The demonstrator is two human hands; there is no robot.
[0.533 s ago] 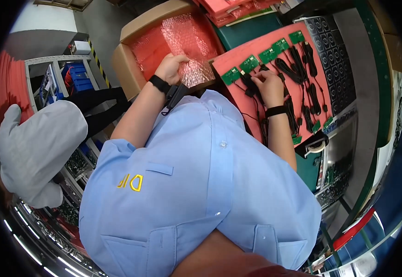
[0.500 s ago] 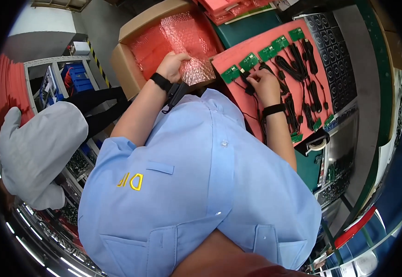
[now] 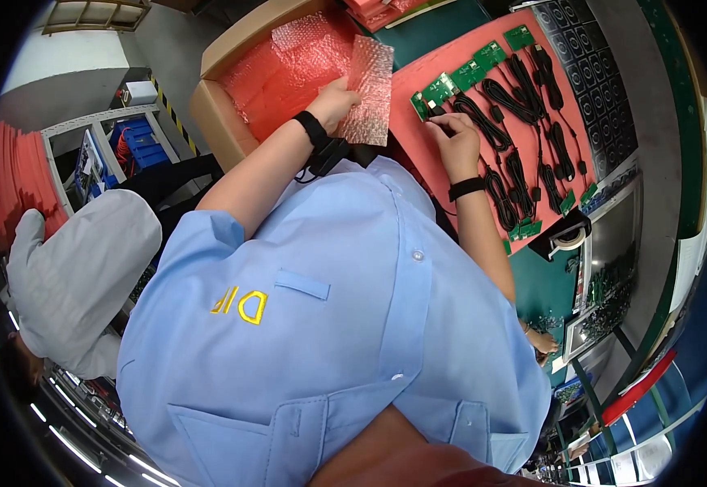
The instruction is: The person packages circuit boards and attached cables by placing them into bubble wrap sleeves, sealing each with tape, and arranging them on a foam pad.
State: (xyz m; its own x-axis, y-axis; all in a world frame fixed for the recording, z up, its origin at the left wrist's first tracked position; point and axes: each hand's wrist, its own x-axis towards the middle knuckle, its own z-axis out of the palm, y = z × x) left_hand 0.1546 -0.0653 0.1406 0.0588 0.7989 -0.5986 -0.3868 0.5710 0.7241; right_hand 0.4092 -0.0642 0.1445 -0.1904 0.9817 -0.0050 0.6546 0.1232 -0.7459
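Observation:
My left hand (image 3: 336, 105) is closed on the edge of a clear bubble-wrap piece (image 3: 372, 91), held upright between a cardboard box (image 3: 217, 101) and a pink foam sheet (image 3: 418, 73). My right hand (image 3: 456, 144) is over the left edge of the sheet, its fingers pinched at a black cable (image 3: 432, 114) beside the nearest green circuit board (image 3: 422, 105). The fingers partly hide the cable's connector. More green boards (image 3: 490, 55) lie in a slanting row, with coiled black cables (image 3: 524, 93) below them.
Pink bubble wrap (image 3: 288, 73) lines the box. A black tray with round pockets (image 3: 589, 89) borders the sheet's right side. A tape dispenser (image 3: 566, 235) stands near its lower right corner. At left are a person in a grey top (image 3: 86, 268) and a blue bin (image 3: 136, 140).
My left hand has moved right and slightly up, carrying the bubble-wrap piece out from over the box. My right hand has shifted a little; the cable under it is less visible.

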